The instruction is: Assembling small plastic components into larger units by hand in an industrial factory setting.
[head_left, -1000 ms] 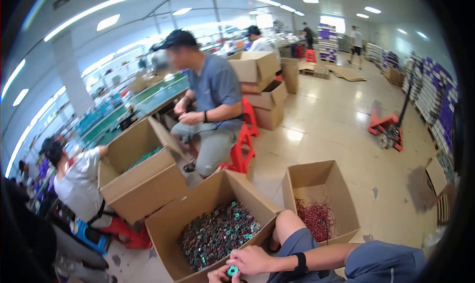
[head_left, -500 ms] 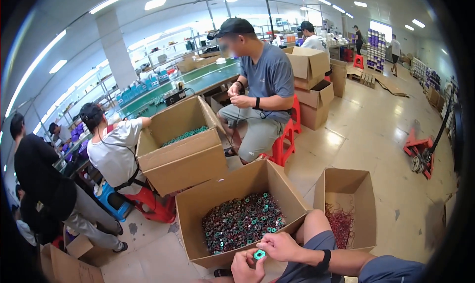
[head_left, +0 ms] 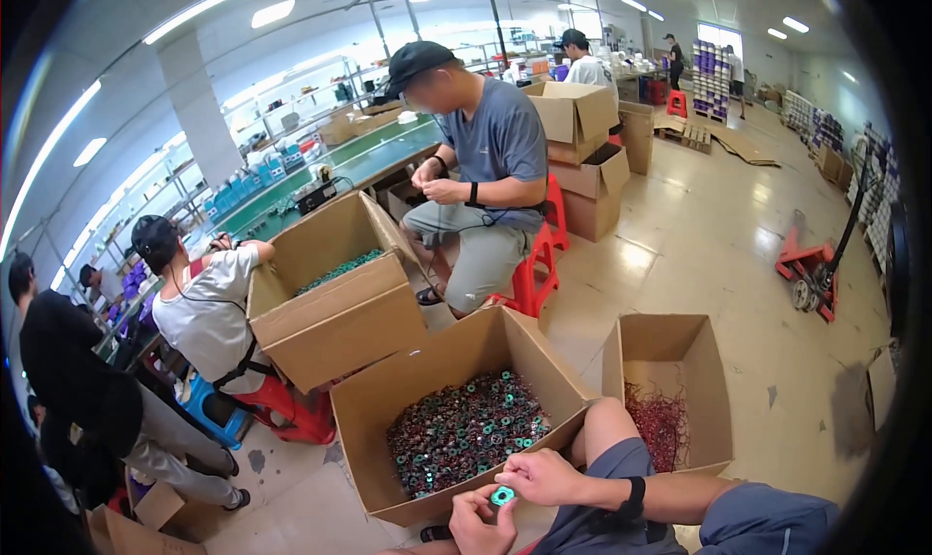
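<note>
My left hand (head_left: 480, 526) pinches a small green ring-shaped part (head_left: 502, 496) with a dark hole in its middle. Just above it, my right hand (head_left: 542, 478) has its thumb and fingers pressed together close to the part's upper edge. Whatever is between those right fingertips is too small to make out. Both hands are over my lap, at the near edge of a large open cardboard box (head_left: 456, 341). Inside that box lies a heap of similar green and dark parts (head_left: 466, 429) with reddish wires.
To the right stands a smaller cardboard box (head_left: 670, 346) holding loose red wire (head_left: 655, 429). Another box (head_left: 330, 327) with green parts is beyond. A seated person (head_left: 490, 167) works across from me; others are at the left. A red pallet jack (head_left: 811, 269) stands far right.
The view has shifted, so most things appear farther left. My hands keep the same hold on the green part. The person in white at the left has raised an arm beside the box.
</note>
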The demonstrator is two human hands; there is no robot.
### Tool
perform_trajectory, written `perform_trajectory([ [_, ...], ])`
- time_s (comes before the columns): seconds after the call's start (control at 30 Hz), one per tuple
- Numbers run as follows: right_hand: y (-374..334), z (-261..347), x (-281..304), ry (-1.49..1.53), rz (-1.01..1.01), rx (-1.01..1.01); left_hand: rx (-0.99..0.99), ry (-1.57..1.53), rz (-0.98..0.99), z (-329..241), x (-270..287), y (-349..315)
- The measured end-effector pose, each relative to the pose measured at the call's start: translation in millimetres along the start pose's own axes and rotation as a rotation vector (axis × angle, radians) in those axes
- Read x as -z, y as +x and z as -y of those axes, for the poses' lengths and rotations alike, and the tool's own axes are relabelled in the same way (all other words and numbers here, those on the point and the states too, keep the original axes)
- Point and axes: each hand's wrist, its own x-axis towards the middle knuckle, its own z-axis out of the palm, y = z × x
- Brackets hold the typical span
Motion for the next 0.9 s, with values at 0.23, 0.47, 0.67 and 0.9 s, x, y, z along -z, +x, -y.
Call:
perform_trajectory([
  [0.23,-5,-3,-4,0.069,-0.033,0.066,0.101,-0.082,0.061,7,4,-5],
  [0.47,-1,-21,-9,0.083,-0.052,-0.005,-0.098,0.164,0.126,21,1,-18],
  [0.67,9,-38,-1,0.176,-0.288,-0.047,0.558,-0.997,-0.189,32,31,-6],
  [0.9,5,-48,0,0.671,-0.143,-0.264,0.861,-1.254,-0.390,30,48,12],
])
